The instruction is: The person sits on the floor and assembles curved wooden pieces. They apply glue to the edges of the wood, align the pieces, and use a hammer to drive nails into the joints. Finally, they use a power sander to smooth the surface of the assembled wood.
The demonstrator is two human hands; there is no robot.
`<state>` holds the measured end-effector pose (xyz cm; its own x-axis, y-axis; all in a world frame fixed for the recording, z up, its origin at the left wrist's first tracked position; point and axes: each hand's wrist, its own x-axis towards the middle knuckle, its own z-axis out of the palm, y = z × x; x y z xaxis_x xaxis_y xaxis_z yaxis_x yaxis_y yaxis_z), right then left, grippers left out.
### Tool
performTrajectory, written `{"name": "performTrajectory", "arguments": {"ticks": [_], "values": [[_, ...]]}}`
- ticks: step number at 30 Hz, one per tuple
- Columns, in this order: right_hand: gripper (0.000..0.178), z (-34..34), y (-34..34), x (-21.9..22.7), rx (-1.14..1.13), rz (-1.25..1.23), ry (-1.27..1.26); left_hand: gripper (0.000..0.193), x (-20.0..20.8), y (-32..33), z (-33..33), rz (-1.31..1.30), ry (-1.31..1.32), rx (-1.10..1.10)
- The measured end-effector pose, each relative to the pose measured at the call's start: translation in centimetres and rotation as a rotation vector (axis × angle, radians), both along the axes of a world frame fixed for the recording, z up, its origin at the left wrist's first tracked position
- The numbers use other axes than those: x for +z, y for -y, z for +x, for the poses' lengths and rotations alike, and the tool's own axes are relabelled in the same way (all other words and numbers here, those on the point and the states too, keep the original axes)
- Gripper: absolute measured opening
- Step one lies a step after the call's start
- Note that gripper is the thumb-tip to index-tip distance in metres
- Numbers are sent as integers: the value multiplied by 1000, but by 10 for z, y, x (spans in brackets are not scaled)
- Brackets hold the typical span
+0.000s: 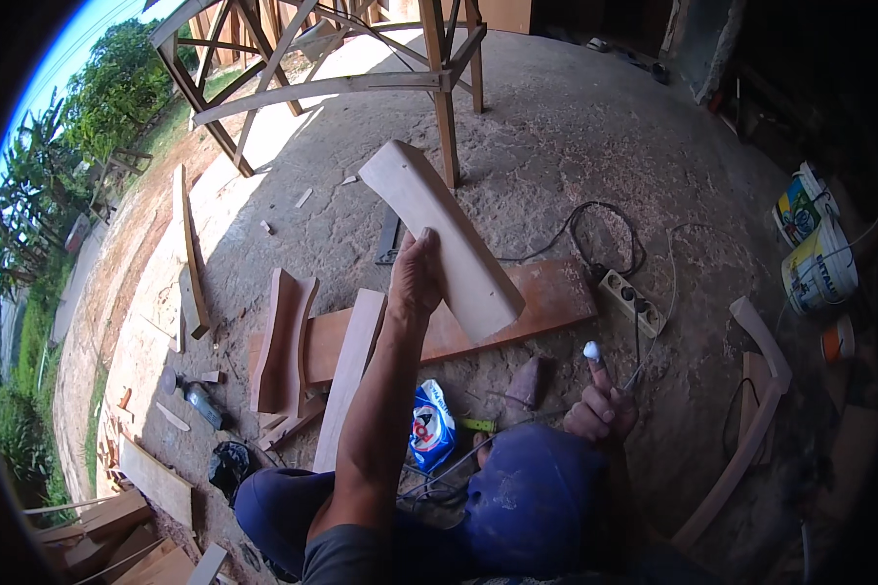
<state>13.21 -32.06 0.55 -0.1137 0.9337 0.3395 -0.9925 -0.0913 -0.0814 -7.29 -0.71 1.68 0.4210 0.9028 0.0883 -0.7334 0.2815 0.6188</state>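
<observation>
My left hand (417,278) grips the near edge of a pale, smoothly shaped wooden piece (449,239) with a few small holes or dark spots, holding it tilted above the floor. At the lower right, my right hand (600,405) has its index finger pointing up with a blob of white paste (591,350) on the tip. Its other fingers are curled in, with nothing visible in them. Between my knees stands a blue and white plastic packet (431,426). Beneath the held piece, a reddish board (546,297) lies on the concrete.
Curved wooden pieces (281,341) and a pale plank (351,375) lie left of my arm. A power strip (632,300) with cables sits to the right, near paint buckets (818,258). An angle grinder (203,402) lies at left; a wooden frame (444,127) stands ahead.
</observation>
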Motion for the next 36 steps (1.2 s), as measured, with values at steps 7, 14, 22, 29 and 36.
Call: {"name": "performTrajectory", "arguments": {"ticks": [7,14,22,29,36], "values": [[66,2,1,0,1,7,3,67,16,8,-5,-210,171,-93],[65,6,1,-6,18,12,40,63,15,5,-12,-211,149,-44],[65,6,-1,-4,36,-4,58,61,24,8,-12,-201,239,-51],[65,4,-6,-12,75,-9,40,72,68,-14,-48,-13,-38,38],[65,-3,-18,-12,103,6,13,44,131,-67,-123,349,-359,-151]]}}
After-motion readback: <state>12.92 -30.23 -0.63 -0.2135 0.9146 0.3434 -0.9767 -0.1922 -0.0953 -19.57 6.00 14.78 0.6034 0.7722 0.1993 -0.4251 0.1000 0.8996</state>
